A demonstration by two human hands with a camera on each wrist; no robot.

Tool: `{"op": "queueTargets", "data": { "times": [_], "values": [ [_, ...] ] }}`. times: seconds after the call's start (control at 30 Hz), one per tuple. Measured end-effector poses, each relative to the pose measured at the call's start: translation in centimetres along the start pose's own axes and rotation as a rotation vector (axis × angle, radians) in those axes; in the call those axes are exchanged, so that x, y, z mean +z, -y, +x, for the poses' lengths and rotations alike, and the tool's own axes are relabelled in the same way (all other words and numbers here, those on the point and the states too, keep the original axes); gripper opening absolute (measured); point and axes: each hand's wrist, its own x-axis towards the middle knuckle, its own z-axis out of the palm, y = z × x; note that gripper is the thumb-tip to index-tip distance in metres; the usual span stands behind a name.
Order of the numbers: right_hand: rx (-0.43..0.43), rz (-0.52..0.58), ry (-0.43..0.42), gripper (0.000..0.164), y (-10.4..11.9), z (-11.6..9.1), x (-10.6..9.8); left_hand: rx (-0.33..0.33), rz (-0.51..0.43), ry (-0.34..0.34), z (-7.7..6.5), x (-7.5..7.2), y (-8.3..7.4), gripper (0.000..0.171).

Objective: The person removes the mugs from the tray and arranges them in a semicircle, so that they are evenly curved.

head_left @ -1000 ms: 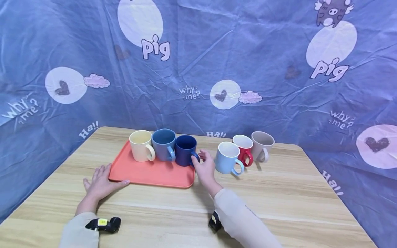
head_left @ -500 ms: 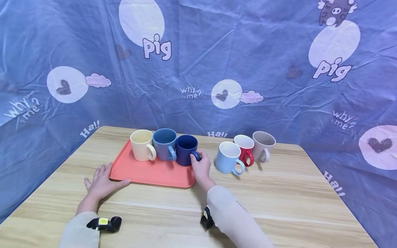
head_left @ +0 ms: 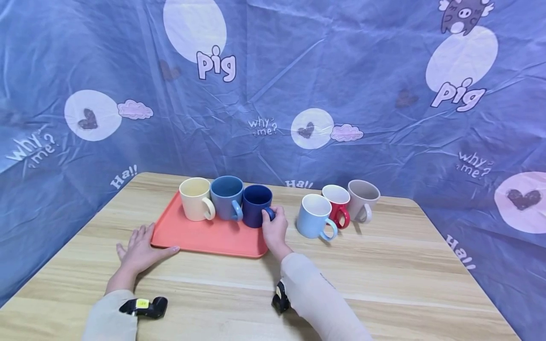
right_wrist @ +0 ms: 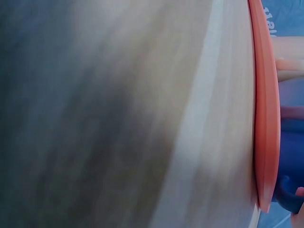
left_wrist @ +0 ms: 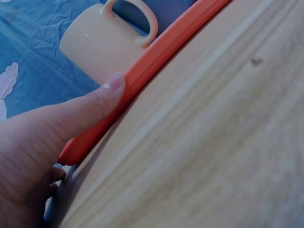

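In the head view my right hand (head_left: 275, 233) pinches the handle of a navy blue mug (head_left: 252, 210), which stands upright on the right end of a coral tray (head_left: 206, 237). Only a bit of that hand's fingers (right_wrist: 298, 219) shows at the lower right edge of the right wrist view. My left hand (head_left: 138, 253) lies spread at the tray's near left corner, its thumb along the front rim. Left of the navy mug, in one row, stand a medium blue mug (head_left: 225, 201) and a cream mug (head_left: 194, 201); all three handles point to the right.
Right of the tray, on the wooden table (head_left: 384, 274), a light blue mug (head_left: 313, 220), a red mug (head_left: 338, 208) with a white inside and a grey mug (head_left: 360, 201) stand close together. A printed blue cloth (head_left: 264, 85) hangs behind the table.
My right hand has moved slightly left, and its fingers, loose beside the navy mug's handle before, now grip it. My left hand, the tray and the mugs stay in place.
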Motion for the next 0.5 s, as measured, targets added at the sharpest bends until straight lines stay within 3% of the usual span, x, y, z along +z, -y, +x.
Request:
{"op": "queueTargets", "data": {
  "times": [0.5],
  "values": [
    [-0.071,-0.005,0.056,0.012,0.12,-0.15,-0.07,-0.006,-0.005,-0.002,-0.01,-0.05,-0.02,0.115]
  ]
}}
